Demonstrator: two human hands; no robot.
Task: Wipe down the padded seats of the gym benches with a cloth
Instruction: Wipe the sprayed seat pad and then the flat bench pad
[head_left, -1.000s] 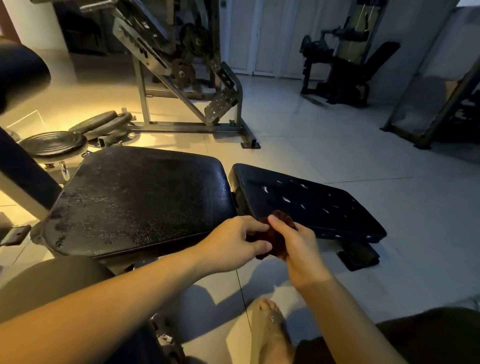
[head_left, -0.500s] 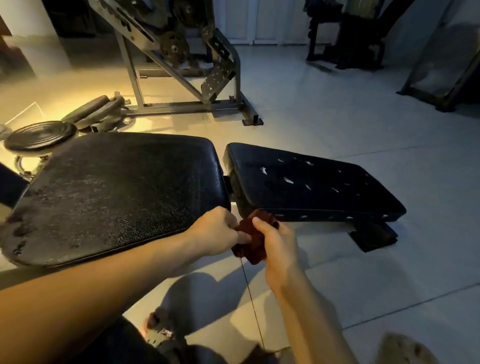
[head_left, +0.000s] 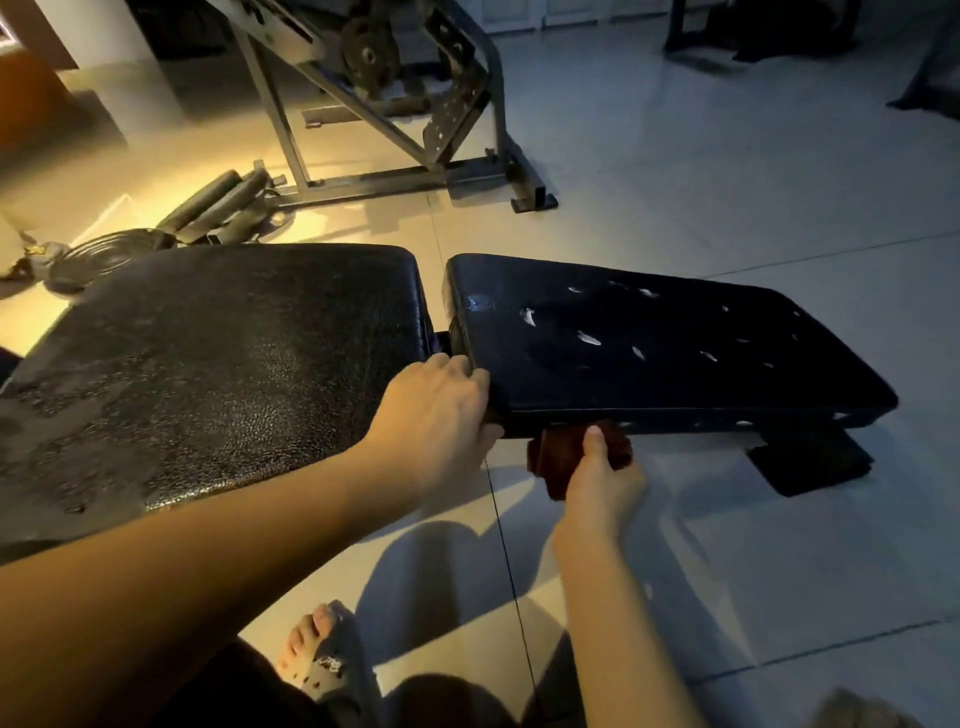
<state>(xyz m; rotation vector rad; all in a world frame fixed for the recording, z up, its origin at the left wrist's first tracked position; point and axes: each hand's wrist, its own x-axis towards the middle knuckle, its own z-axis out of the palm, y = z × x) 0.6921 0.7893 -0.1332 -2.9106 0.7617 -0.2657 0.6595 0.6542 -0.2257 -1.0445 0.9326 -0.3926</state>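
Two black padded bench sections lie side by side: a large worn back pad (head_left: 208, 364) on the left and a smaller seat pad (head_left: 649, 343) with several white tears on the right. My left hand (head_left: 436, 415) grips the near left corner of the seat pad, fingers curled over its edge. My right hand (head_left: 602, 478) holds a dark red cloth (head_left: 558, 454) against the front edge of the seat pad, thumb on top of the cloth.
A metal machine frame (head_left: 395, 130) stands behind the bench. Weight plates (head_left: 104, 254) and rollers (head_left: 218, 208) lie on the tiled floor at the left. The bench foot (head_left: 810, 462) sticks out at the right. My sandalled foot (head_left: 322, 660) is below.
My left hand let go of the cloth and took the seat pad's corner. My right hand carried the cloth to the pad's front edge. The view moved closer and tilted down.
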